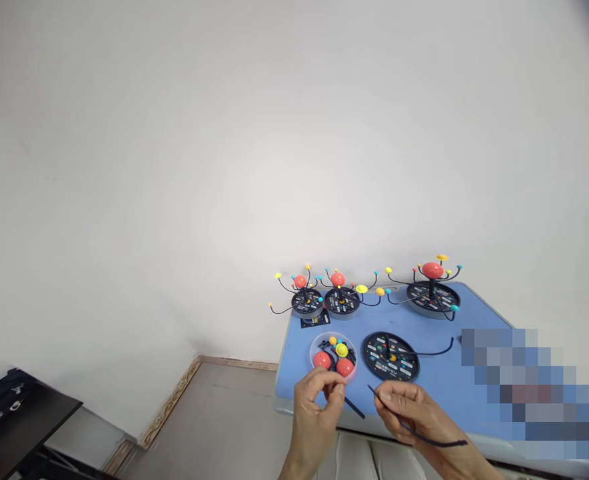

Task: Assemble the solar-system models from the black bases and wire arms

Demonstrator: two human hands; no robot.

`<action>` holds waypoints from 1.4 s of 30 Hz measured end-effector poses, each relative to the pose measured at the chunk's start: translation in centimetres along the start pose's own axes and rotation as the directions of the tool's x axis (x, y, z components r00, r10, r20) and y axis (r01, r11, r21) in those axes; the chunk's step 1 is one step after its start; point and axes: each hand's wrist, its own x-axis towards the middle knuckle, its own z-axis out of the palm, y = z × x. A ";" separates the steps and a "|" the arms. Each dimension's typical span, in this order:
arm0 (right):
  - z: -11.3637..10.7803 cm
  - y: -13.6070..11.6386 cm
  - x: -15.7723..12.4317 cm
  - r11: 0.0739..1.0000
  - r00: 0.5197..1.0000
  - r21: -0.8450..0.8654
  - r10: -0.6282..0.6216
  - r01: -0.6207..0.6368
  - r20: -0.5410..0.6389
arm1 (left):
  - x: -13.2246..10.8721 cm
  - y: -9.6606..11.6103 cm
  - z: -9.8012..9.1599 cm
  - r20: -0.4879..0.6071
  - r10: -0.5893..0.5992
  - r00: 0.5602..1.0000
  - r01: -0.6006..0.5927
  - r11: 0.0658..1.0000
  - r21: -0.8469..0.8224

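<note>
The right hand [403,412] pinches a thin curved black wire [424,439] between thumb and fingers, close to its pointed end. The left hand [317,415] is closed with fingertips together, and a short black rod [355,408] comes out below it. Both hands are just in front of a round clear plastic tray [310,353] with glossy red balls [344,367] inside, near a flat round black disc [390,357] on the blue worktop [439,390]. The wire seems light and springy, so holding near its end looks best; the rod seems thin and perhaps fragile.
</note>
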 end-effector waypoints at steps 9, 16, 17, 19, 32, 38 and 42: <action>0.1 -0.6 0.0 0.999 0.999 -0.031 0.031 -0.030 0.042 | 0.5 0.8 1.5 0.225 0.115 0.968 -0.128 0.991 0.043; 0.1 -0.9 0.0 0.998 0.997 -0.031 0.057 -0.056 0.058 | 0.9 0.0 1.4 0.199 0.045 0.979 -0.049 0.999 0.015; 0.0 -0.9 0.0 0.998 0.996 -0.026 0.067 -0.066 0.057 | 1.1 -0.1 1.2 0.189 0.043 0.981 -0.045 0.999 0.006; -0.2 -1.1 -0.1 0.996 0.995 -0.020 0.085 -0.084 0.051 | 1.5 -0.2 0.7 0.164 0.046 0.985 -0.046 0.999 -0.006; -0.2 -0.9 -1.7 0.954 0.962 -0.215 -0.241 0.210 -0.128 | 0.3 -1.2 2.9 -0.071 -0.319 0.945 0.284 0.910 -0.303; -0.2 -0.4 -1.7 0.953 0.942 -0.182 -0.276 0.243 -0.191 | -1.4 -2.9 4.5 -0.108 -0.384 0.917 0.315 0.864 -0.393; -0.2 -0.1 -1.5 0.968 0.946 -0.141 -0.236 0.208 -0.221 | -2.1 -2.9 5.8 -0.143 -0.378 0.915 0.298 0.869 -0.396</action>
